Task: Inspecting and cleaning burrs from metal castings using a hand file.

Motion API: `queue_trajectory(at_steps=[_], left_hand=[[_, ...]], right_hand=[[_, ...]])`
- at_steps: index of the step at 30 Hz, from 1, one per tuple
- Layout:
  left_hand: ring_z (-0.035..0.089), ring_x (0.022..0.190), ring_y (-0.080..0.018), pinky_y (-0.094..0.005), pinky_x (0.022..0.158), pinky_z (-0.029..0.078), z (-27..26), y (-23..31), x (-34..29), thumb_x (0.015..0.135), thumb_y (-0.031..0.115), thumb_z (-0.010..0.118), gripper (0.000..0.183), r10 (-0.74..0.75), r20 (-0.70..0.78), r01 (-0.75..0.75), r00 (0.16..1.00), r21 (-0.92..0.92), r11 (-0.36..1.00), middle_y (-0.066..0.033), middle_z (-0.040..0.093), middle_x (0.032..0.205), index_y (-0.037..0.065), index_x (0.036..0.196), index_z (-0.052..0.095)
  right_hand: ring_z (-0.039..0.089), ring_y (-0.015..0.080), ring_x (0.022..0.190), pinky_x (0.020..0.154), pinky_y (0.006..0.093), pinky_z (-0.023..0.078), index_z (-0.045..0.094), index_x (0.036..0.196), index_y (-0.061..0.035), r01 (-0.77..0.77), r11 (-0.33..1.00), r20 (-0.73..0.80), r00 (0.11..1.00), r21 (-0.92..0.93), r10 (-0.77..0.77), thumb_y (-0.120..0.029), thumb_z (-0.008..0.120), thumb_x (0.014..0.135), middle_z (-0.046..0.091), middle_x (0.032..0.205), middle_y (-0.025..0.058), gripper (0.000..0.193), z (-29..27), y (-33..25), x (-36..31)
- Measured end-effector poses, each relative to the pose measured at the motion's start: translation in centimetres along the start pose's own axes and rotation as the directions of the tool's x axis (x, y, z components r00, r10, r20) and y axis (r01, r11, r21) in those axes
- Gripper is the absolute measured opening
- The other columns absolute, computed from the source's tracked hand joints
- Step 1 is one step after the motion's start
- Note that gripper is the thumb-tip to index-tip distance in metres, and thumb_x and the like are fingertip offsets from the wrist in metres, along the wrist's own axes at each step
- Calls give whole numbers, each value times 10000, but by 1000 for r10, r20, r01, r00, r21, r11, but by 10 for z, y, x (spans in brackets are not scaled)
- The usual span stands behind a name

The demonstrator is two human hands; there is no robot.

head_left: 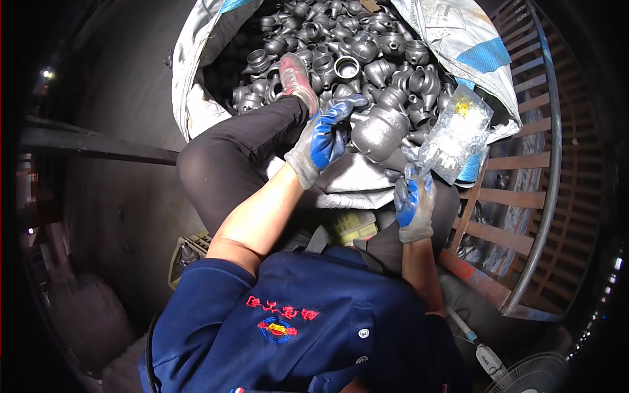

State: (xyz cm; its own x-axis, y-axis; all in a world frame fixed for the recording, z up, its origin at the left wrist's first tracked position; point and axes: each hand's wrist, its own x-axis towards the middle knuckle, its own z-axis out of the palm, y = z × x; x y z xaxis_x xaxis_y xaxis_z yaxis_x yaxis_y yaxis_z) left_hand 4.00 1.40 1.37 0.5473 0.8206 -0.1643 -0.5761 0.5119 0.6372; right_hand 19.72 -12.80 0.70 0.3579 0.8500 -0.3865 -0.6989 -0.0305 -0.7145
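A large round grey metal casting [380, 133] with short necks is up at the near edge of the sack. My left hand [325, 139], in a blue and grey glove, is just left of it, palm toward it. Its fingers are stretched out near the casting's upper left; whether they touch is unclear. Below the casting's lower right end is my right hand [415, 202], gloved alike, with curled fingers that appear to grip that end. The fingertips are partly hidden. Many similar castings [321, 65] lie heaped inside the big white woven sack [452, 29].
A clear plastic pouch [458, 134] hangs on the sack's right side. My shoe [296, 77] rests among the castings. A rusty metal rack [517, 196] stands at right, a fan [534, 374] at lower right. A yellow crate [354, 226] sits between my legs, another crate [175, 268] at left.
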Motion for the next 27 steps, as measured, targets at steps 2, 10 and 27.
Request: queue_trajectory(at_steps=[2,10,27], left_hand=[[529,1018,-123,-247,918,408,-3,2,0,864,96,513,261,-6,57,13,998,-112,994,-62,586,1089,14,1106,568],[524,1084,-210,-358,953,436,-2,-1,7,856,151,562,320,114,173,-95,978,-113,989,-105,563,1139,-12,1130,539],[560,1001,-127,-273,915,451,5,5,-5,883,140,533,296,-36,180,61,983,-133,989,-56,585,1092,16,1152,541]], right_hand=[[420,57,458,336,192,336,494,1055,-12,11,999,21,1000,-42,-10,-106,529,873,504,731,14,208,-2,0,-1],[371,76,351,290,209,300,509,917,-28,70,992,-74,994,-104,-78,-104,551,863,437,528,7,102,11,-9,-7],[359,83,324,286,202,264,497,951,-56,36,993,-34,999,-113,-40,-177,520,900,579,647,131,133,15,-20,-21]])
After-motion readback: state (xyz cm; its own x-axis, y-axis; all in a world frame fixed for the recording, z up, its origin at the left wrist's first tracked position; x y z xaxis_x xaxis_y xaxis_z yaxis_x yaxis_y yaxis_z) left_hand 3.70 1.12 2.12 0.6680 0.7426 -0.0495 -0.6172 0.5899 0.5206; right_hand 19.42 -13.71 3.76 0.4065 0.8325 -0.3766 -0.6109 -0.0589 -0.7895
